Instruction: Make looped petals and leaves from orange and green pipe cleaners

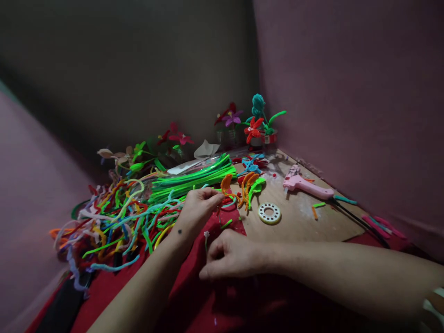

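Note:
My left hand [200, 204] reaches over the right edge of the pipe cleaner heap, thumb and fingers pinched together. Its fingertips are close to an orange pipe cleaner loop [236, 200]; what lies between them is too small to make out. Nearer to me, my right hand [231, 255] is curled closed above the red cloth. A thin stem with a white tip [206, 235] stands up at its fingers, its lower end hidden by the hand. Orange pipe cleaner petals [247, 185] and a bright green leaf-shaped piece [256, 187] lie just beyond the hands.
A tangle of coloured pipe cleaners [114, 226] covers the left, behind it a green bundle [194, 180]. On the wooden board [298, 226] are a tape roll [269, 213] and a pink glue gun [307, 184]. Pink scissors [385, 226] lie right; a potted red flower [254, 130] stands behind.

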Motion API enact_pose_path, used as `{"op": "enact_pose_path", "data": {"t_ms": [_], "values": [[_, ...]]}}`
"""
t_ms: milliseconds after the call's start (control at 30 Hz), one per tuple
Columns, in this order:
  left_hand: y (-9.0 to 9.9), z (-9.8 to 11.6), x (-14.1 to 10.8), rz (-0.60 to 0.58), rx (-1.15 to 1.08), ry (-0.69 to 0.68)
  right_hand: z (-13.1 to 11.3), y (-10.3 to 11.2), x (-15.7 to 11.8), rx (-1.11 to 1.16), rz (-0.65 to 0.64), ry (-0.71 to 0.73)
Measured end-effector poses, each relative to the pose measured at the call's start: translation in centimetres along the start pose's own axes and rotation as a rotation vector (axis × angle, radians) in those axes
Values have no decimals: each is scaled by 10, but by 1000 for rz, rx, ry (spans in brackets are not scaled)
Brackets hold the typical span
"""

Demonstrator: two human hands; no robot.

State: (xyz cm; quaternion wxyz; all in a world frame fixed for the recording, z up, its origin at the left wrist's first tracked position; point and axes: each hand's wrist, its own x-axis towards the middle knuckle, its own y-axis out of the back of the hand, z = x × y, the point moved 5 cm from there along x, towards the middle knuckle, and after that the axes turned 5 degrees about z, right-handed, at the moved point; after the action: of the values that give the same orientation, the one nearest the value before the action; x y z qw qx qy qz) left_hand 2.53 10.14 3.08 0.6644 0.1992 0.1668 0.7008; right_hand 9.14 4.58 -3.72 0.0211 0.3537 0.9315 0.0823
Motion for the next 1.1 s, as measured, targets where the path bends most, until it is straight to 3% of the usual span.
{"op": "enact_pose_path", "data": {"t_ms": [100,300,633,967,1100], "values": [[-25,8,19,-16,108,-11,-3,-7,-2,-136,-94,111],[-54,7,49,-18,248,-63,-6,-5,-1,-207,-106,148],[-66,1,53,-49,547,-194,-1,-5,1,-220,-94,101],[-67,12,49,-112,749,-273,-3,-5,1,-222,-94,129],[-66,16,54,-84,796,-288,-4,-5,1,-234,-111,121]]}}
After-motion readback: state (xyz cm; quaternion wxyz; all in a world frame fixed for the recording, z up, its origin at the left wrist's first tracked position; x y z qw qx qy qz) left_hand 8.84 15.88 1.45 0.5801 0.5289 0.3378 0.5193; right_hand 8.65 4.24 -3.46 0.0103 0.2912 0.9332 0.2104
